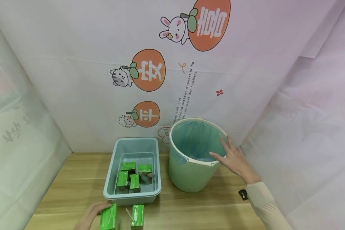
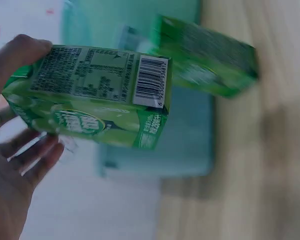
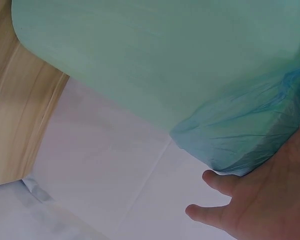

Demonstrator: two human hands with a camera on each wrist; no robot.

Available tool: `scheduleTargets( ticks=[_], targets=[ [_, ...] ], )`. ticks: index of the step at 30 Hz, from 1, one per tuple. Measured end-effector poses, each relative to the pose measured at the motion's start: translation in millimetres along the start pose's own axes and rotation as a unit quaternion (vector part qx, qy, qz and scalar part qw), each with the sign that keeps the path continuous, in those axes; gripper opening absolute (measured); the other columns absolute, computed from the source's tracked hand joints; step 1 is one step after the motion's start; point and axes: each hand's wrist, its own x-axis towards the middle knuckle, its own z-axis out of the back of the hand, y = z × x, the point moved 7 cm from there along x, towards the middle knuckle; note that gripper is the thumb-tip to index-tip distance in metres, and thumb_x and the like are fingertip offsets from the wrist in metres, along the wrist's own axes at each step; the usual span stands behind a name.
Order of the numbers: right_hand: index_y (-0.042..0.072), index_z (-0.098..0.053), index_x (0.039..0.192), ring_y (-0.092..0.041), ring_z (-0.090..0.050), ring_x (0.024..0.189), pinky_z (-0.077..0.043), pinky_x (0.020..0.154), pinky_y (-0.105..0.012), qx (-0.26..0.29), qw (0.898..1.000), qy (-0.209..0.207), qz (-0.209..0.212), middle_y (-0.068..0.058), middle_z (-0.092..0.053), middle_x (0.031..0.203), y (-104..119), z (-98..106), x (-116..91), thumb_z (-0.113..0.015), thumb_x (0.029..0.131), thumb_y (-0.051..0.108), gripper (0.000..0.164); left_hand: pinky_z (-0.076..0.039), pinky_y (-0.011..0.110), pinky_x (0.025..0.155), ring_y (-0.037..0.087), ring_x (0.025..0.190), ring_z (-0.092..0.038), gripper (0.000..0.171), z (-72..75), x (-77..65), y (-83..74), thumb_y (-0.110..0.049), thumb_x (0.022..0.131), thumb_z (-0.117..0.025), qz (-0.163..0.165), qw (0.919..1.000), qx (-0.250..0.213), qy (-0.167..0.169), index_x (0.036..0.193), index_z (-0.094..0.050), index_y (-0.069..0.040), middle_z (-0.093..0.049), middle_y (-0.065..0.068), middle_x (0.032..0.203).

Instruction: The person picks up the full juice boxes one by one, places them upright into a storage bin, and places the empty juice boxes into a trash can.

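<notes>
In the head view my left hand grips a green drink carton at the front edge of the table. The left wrist view shows this drink carton lying sideways, barcode visible, with the thumb on top and other fingers of my left hand reaching along its far side. A second carton with a white straw stands just right of it. My right hand is at the rim of a pale green bin, fingers spread and fairly straight. In the right wrist view, it rests against the blue bin liner.
Behind the left hand stands a blue-grey plastic tub with several green cartons inside. A small black object shows beside the right sleeve. White printed sheeting encloses the wooden table at the back and sides.
</notes>
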Motion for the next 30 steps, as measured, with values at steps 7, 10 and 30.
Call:
scheduleTargets(
  ticks=[7, 10, 30],
  targets=[
    [0.002, -0.012, 0.169, -0.062, -0.024, 0.149, -0.004, 0.12, -0.08, 0.001, 1.0, 0.003, -0.004, -0.031, 0.005, 0.173, 1.5, 2.3, -0.7, -0.055, 0.101, 0.067, 0.102, -0.049, 0.012, 0.091, 0.005, 0.101, -0.058, 0.091, 16.8, 49.7, -35.1, -0.01, 0.05, -0.103, -0.014, 0.9996, 0.016, -0.019, 0.13, -0.062, -0.003, -0.063, -0.003, 0.122],
    [0.003, -0.012, 0.169, -0.062, -0.023, 0.15, -0.003, 0.12, -0.08, 0.003, 1.0, 0.005, -0.005, -0.029, 0.006, 0.174, 2.4, 2.3, -1.0, -0.055, 0.101, 0.068, 0.103, -0.049, 0.011, 0.095, 0.006, 0.104, -0.058, 0.089, 20.3, 73.2, -40.9, -0.007, 0.054, -0.101, -0.018, 0.9997, 0.001, -0.017, 0.133, -0.06, -0.004, -0.064, 0.001, 0.123],
    [-0.001, -0.01, 0.168, -0.062, -0.022, 0.149, -0.004, 0.121, -0.08, 0.007, 1.0, 0.009, -0.018, -0.03, 0.006, 0.173, 2.1, 2.4, -2.9, -0.054, 0.1, 0.069, 0.107, -0.06, 0.043, 0.082, 0.024, 0.1, -0.058, 0.062, -59.8, 272.8, -70.0, -0.016, 0.079, -0.091, 0.013, 0.9862, -0.143, 0.083, 0.13, -0.057, -0.003, -0.06, 0.009, 0.118]
  ],
)
